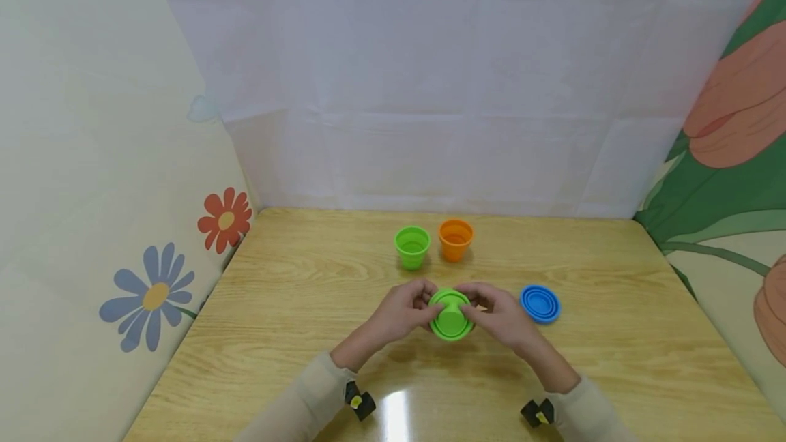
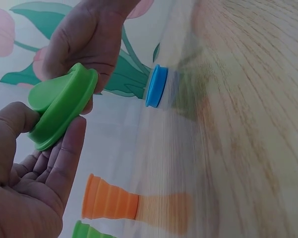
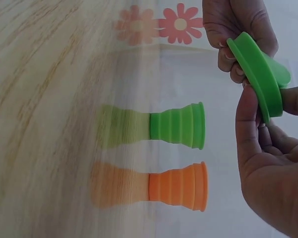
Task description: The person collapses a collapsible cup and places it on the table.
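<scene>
Both hands hold a green collapsible cup (image 1: pixel 451 324) above the table, between them. It is mostly folded into a flat ring, and its base bulges out at a slant on one side in both wrist views. My left hand (image 1: pixel 400 311) grips the cup's left edge, thumb on the near face and fingers behind. On the opposite edge, my right hand (image 1: pixel 500 314) pinches it the same way. A fully folded blue collapsible cup (image 1: pixel 540 304) lies flat on the table, just right of the right hand.
Beyond the hands, a second green cup (image 1: pixel 412 248) stands expanded and upright, with an expanded orange cup (image 1: pixel 456 240) close to its right. The wooden table (image 1: pixel 307 292) meets a white cloth backdrop (image 1: pixel 393 87) behind and flower-printed cloths at both sides.
</scene>
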Demonstrator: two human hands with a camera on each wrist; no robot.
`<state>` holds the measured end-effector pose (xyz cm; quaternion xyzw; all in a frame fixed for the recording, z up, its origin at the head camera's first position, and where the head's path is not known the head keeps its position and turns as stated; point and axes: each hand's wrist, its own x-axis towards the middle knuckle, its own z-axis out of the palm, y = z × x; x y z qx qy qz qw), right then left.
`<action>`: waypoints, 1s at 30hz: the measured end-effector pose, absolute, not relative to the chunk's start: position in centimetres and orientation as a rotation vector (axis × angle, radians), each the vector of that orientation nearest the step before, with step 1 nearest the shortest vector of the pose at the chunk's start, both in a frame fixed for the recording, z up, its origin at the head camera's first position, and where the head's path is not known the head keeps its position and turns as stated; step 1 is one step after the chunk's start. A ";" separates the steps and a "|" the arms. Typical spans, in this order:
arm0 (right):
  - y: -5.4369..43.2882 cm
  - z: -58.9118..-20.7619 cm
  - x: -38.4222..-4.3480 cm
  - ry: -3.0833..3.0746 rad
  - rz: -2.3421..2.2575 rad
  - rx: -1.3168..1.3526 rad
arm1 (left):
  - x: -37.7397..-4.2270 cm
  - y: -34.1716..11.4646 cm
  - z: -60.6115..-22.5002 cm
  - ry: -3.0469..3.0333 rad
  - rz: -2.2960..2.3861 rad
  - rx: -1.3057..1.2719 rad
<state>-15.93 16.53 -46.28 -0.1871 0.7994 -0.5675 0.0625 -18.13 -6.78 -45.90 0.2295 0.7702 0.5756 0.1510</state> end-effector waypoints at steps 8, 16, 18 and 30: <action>16.0 -46.2 -16.1 2.492 -1.686 -0.556 | -18.2 -6.5 -46.0 2.259 1.636 0.641; 16.0 -46.2 -16.4 2.387 -1.732 -0.425 | -18.5 -6.5 -46.4 2.209 1.695 0.598; 16.1 -46.2 -16.5 2.305 -1.775 -0.385 | -18.6 -6.6 -46.4 2.182 1.714 0.572; 16.9 -46.2 -16.7 2.066 -1.875 -0.305 | -18.8 -7.0 -46.5 1.923 1.785 0.450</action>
